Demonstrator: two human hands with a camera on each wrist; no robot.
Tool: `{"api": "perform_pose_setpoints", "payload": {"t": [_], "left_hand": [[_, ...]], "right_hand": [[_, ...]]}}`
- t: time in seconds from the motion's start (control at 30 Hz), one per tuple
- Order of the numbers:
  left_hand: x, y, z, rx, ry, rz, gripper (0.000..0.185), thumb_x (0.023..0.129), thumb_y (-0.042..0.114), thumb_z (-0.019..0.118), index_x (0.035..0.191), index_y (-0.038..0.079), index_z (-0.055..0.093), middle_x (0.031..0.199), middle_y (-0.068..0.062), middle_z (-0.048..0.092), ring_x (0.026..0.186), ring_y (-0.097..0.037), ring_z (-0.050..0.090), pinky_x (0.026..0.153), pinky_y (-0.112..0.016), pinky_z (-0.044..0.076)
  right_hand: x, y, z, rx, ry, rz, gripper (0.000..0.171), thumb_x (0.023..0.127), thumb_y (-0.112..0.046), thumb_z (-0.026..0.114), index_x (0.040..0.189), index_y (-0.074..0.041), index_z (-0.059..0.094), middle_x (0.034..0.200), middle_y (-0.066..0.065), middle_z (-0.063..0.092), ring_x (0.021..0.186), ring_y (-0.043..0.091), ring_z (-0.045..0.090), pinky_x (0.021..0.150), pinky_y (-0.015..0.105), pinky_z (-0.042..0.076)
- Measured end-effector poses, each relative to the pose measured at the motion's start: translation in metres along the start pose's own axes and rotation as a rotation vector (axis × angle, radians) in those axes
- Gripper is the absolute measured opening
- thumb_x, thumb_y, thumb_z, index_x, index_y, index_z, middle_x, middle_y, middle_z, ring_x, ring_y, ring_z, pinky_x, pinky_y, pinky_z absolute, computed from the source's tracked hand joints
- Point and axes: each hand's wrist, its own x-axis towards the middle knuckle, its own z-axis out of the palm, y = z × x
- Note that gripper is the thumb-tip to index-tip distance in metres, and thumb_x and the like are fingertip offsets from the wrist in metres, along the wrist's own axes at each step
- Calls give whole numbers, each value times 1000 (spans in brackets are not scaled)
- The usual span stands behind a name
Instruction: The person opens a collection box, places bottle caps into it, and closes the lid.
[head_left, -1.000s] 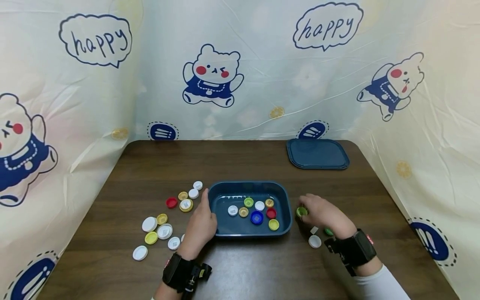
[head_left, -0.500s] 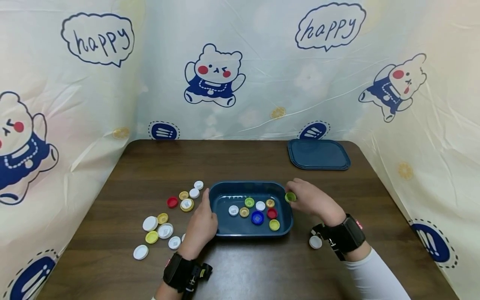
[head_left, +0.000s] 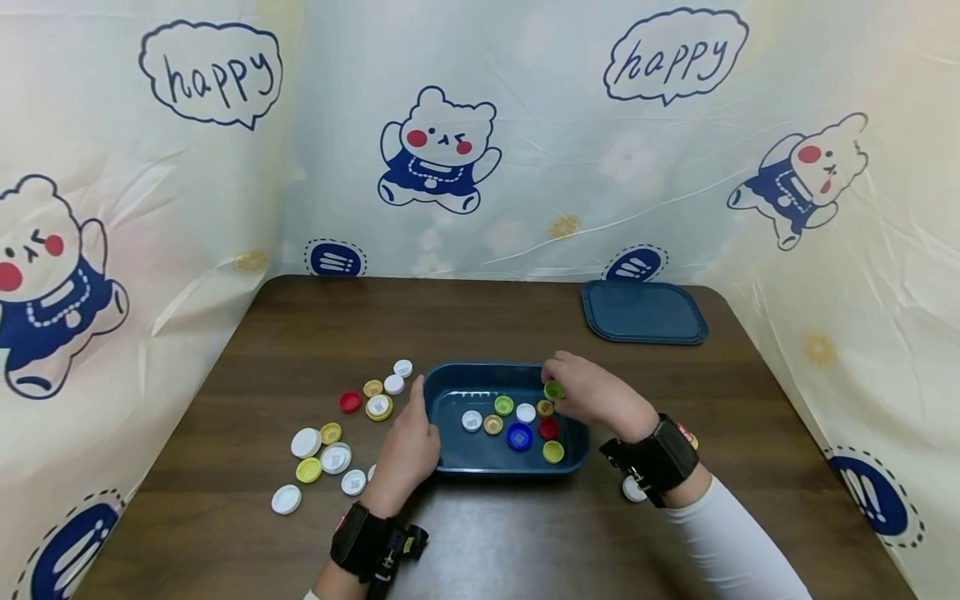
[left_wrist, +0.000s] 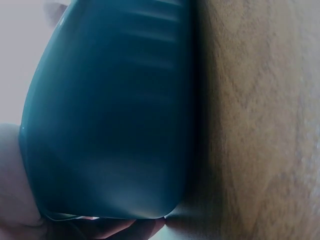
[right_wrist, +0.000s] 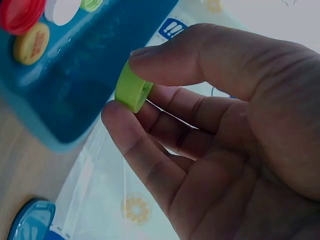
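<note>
My right hand (head_left: 596, 392) pinches a green bottle cap (head_left: 553, 391) between thumb and fingers, over the right end of a dark blue tray (head_left: 480, 464). In the right wrist view the green cap (right_wrist: 131, 89) sits at my fingertips, above the tray's level. My left hand (head_left: 407, 450) holds the tray's left end, its thumb at the rim and its fingers along the outer wall. Inside the tray lie several caps, among them a blue cap (head_left: 519, 436), a red cap (head_left: 548, 428) and a yellow cap (head_left: 552, 452).
Left of the tray several white, yellow and red caps are scattered, including a white cap (head_left: 286, 499) and a red cap (head_left: 350, 402). A white cap (head_left: 633, 489) lies partly hidden under my right wrist. A flat dark blue lid (head_left: 645, 312) is at the back right.
My right hand has carried the green cap from the table on the right leftward to over the tray. My left hand keeps its place on the tray; the head view has shifted slightly.
</note>
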Motion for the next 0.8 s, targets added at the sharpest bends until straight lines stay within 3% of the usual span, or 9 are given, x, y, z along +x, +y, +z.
{"api": "perform_pose_setpoints", "payload": {"t": [0.23, 0.47, 0.7, 0.8], "left_hand": [[0, 0, -1, 2, 8, 10, 71, 97, -1, 51, 159, -3, 17, 145, -29, 50, 95, -30, 61, 76, -45, 52], [0, -1, 0, 10, 20, 12, 71, 97, -1, 51, 159, -2, 17, 142, -28, 53, 95, -30, 61, 77, -46, 52], [1, 0, 1, 8, -1, -17, 71, 99, 2, 51, 160, 1, 15, 145, -27, 50, 111, -34, 61, 94, -55, 51], [1, 0, 1, 8, -4, -18, 71, 99, 2, 51, 160, 0, 15, 146, -28, 49, 113, -35, 61, 95, -56, 51]], "right_hand": [[19, -20, 4, -9, -42, 7, 35, 88, -6, 75, 122, -7, 65, 113, 6, 58, 95, 20, 56, 85, 39, 54], [38, -38, 10, -20, -81, -51, 34, 90, -7, 74, 123, -6, 66, 111, 6, 57, 94, 19, 55, 83, 35, 53], [50, -50, 18, -50, -95, -95, 33, 91, -8, 74, 123, -7, 67, 112, 5, 59, 95, 18, 56, 86, 35, 54], [55, -54, 20, -70, -109, -98, 34, 91, -7, 73, 125, -8, 67, 113, 6, 58, 95, 18, 57, 86, 35, 54]]}}
